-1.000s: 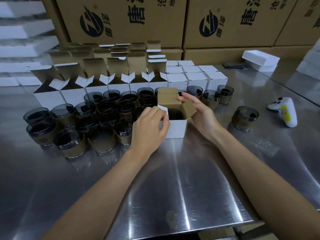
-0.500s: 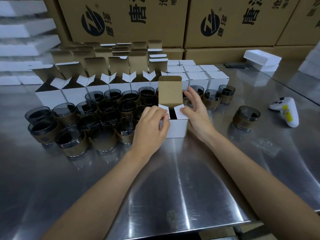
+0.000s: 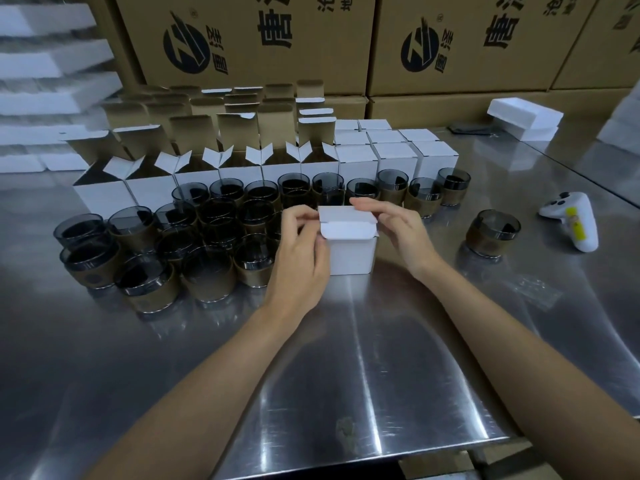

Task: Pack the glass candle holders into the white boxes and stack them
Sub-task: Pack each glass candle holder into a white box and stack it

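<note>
1. Broadly, your steel table (image 3: pixel 346 358) fills the view, with everything below standing on it or behind it.
2. At the back, two brown cartons (image 3: pixel 249 39) show a round logo. A third is cut off at the right edge.
3. On your far left, white foam slabs (image 3: pixel 52 60) are stacked. They are too blurred to count.
4. On the far right, two foam blocks (image 3: pixel 523 116) lie one on the other.
5. The front row has six open boxes (image 3: pixel 152 194) with their flaps up. More stand behind them, overlapping too much to count.
6. Just to their right, eight closed boxes (image 3: pixel 394 159) show in rows of three, three and two.
7. Well over a dozen glass candle holders (image 3: pixel 207 275) crowd together to the left of your hands. Four more stand behind your right hand, and one lone holder (image 3: pixel 491 233) sits apart on the right.
8. One white box (image 3: pixel 351 254) stands at the table's middle, between your hands. Its lid is folded down, so its contents are hidden.
9. Your left hand (image 3: pixel 298 258) has curled fingers and pinches the lid's left edge.
10. Your right hand (image 3: pixel 401 230) has bent fingers over the lid's right edge, with the thumb against that side.
11. One white controller (image 3: pixel 575 220) lies to the right of the lone holder.
12. One scrap of clear plastic (image 3: pixel 536 289) lies nearer you than the controller.
</note>
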`<state>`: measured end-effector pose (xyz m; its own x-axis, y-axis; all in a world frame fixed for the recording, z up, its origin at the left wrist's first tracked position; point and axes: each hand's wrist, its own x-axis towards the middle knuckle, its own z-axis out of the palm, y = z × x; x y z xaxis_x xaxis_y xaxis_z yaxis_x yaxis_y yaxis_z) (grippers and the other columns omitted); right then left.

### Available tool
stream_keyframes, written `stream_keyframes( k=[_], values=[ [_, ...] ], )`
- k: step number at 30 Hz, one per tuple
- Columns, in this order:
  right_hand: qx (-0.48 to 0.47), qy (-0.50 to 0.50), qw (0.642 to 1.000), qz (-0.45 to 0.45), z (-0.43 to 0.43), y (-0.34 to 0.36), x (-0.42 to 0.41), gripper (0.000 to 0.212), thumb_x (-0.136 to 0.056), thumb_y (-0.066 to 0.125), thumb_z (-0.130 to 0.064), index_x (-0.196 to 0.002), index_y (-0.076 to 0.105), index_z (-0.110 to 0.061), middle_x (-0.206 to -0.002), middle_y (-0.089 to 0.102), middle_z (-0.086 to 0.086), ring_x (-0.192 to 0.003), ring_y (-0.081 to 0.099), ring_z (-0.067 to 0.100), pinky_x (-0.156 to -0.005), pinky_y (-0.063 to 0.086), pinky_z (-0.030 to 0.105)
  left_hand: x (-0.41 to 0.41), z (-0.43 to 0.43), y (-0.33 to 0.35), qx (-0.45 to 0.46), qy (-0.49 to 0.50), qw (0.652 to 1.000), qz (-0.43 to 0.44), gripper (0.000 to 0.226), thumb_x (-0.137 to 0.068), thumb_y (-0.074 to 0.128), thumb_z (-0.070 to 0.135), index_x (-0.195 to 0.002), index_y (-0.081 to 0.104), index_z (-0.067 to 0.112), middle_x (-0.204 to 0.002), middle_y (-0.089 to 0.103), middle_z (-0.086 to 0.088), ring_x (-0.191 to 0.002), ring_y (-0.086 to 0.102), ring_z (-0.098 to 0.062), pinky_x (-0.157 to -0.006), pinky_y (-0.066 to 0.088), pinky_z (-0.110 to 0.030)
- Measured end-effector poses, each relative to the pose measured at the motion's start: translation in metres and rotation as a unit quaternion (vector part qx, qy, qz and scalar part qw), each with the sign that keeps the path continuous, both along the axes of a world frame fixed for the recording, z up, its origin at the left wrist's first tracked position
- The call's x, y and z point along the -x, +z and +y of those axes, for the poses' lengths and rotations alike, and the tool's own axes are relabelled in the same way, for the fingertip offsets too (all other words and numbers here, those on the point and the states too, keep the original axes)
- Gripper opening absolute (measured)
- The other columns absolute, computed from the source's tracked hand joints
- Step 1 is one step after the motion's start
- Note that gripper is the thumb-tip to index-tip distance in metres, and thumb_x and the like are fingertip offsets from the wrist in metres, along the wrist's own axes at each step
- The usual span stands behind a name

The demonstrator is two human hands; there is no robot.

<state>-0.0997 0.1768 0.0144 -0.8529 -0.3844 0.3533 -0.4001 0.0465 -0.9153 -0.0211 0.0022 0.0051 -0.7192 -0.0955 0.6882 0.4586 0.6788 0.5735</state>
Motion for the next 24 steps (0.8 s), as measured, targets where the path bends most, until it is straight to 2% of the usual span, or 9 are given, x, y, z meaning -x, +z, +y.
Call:
stream_keyframes(
  k=[3, 6, 8, 10, 12, 15, 19, 21, 24],
  values=[
    [-0.051, 0.032, 0.998, 0.019, 0.0062, -0.0019, 0.0, 0.033, -0.097, 0.042, -0.026, -0.118, 0.063, -0.012, -0.136, 0.056, 0.001, -0.132, 0.048, 0.01, -0.11, 0.035, 0.027, -0.0018, 0.0016, 0.0018, -0.063, -0.009, 0.998, 0.01, 0.021, -0.083, 0.038, -0.008, -0.099, 0.046, 0.003, -0.129, 0.036, -0.012, -0.109, 0.039, 0.013, -0.095, 0.04, -0.014],
    [-0.094, 0.062, 0.993, 0.046, 0.0088, -0.0039, -0.0023, 0.047, -0.089, 0.058, -0.037, -0.126, 0.055, -0.01, -0.143, 0.049, -0.002, -0.132, 0.046, 0.007, -0.106, 0.037, 0.02, -0.0022, 0.0005, -0.0006, -0.052, -0.042, 0.998, -0.01, 0.023, -0.085, 0.045, -0.005, -0.106, 0.04, 0.004, -0.135, 0.037, -0.012, -0.12, 0.039, 0.003, -0.102, 0.04, -0.023],
    [-0.122, 0.057, 0.989, 0.064, 0.0078, -0.0042, -0.0032, 0.049, -0.086, 0.068, -0.031, -0.13, 0.053, -0.015, -0.144, 0.047, -0.007, -0.131, 0.047, 0.005, -0.107, 0.04, 0.024, -0.0024, 0.002, -0.0031, -0.028, -0.046, 0.998, -0.036, 0.025, -0.092, 0.048, 0.001, -0.116, 0.041, 0.001, -0.137, 0.04, -0.009, -0.122, 0.043, -0.009, -0.103, 0.04, -0.028],
    [-0.12, 0.029, 0.988, 0.09, 0.005, -0.0042, -0.0031, 0.046, -0.086, 0.068, -0.027, -0.129, 0.055, -0.017, -0.141, 0.05, -0.006, -0.129, 0.049, 0.007, -0.106, 0.042, 0.029, -0.0023, 0.004, -0.0038, -0.016, -0.036, 0.998, -0.042, 0.029, -0.097, 0.046, 0.006, -0.125, 0.042, 0.002, -0.135, 0.043, -0.007, -0.121, 0.045, -0.016, -0.102, 0.04, -0.03],
    [-0.101, 0.02, 0.99, 0.095, 0.0018, -0.003, -0.0041, 0.042, -0.088, 0.064, -0.027, -0.128, 0.056, -0.018, -0.138, 0.052, -0.003, -0.128, 0.049, 0.009, -0.104, 0.043, 0.028, -0.0015, 0.0046, -0.0023, -0.004, -0.026, 0.999, -0.033, 0.03, -0.099, 0.046, 0.007, -0.129, 0.044, 0.002, -0.134, 0.045, -0.008, -0.121, 0.046, -0.019, -0.103, 0.039, -0.027],
    [-0.098, 0.038, 0.99, 0.092, -0.001, -0.003, -0.0061, 0.034, -0.09, 0.058, -0.025, -0.124, 0.056, -0.026, -0.136, 0.049, -0.001, -0.129, 0.045, 0.007, -0.099, 0.042, 0.018, -0.0002, 0.0027, -0.0017, 0.028, -0.018, 0.999, -0.023, 0.027, -0.1, 0.045, 0.009, -0.126, 0.05, 0.002, -0.131, 0.046, -0.008, -0.121, 0.046, -0.02, -0.104, 0.034, -0.02],
    [-0.113, 0.049, 0.989, 0.085, 0.0015, -0.0022, -0.0058, 0.033, -0.092, 0.051, -0.022, -0.125, 0.057, -0.021, -0.138, 0.046, -0.001, -0.13, 0.042, 0.006, -0.102, 0.039, 0.02, -0.0005, 0.0022, -0.0015, 0.049, -0.006, 0.998, -0.031, 0.025, -0.1, 0.046, 0.012, -0.122, 0.056, 0.003, -0.129, 0.047, -0.007, -0.12, 0.047, -0.02, -0.1, 0.035, -0.018],
    [-0.119, 0.051, 0.988, 0.081, 0.0024, -0.002, -0.0049, 0.035, -0.095, 0.046, -0.022, -0.127, 0.058, -0.014, -0.14, 0.046, 0.0, -0.132, 0.04, 0.006, -0.105, 0.033, 0.018, -0.0003, 0.0015, -0.0006, 0.05, 0.003, 0.998, -0.034, 0.025, -0.099, 0.048, 0.014, -0.119, 0.059, 0.004, -0.128, 0.049, -0.005, -0.12, 0.048, -0.019, -0.095, 0.039, -0.021],
    [-0.099, 0.045, 0.993, 0.048, -0.0007, -0.0013, -0.0058, 0.032, -0.094, 0.043, -0.023, -0.119, 0.061, -0.014, -0.138, 0.047, 0.001, -0.131, 0.04, 0.002, -0.106, 0.028, 0.014, -0.0018, 0.0008, 0.0013, 0.054, 0.029, 0.998, -0.036, 0.028, -0.096, 0.048, 0.023, -0.112, 0.065, 0.008, -0.126, 0.054, 0.001, -0.118, 0.05, -0.014, -0.079, 0.05, -0.03]
  ],
)
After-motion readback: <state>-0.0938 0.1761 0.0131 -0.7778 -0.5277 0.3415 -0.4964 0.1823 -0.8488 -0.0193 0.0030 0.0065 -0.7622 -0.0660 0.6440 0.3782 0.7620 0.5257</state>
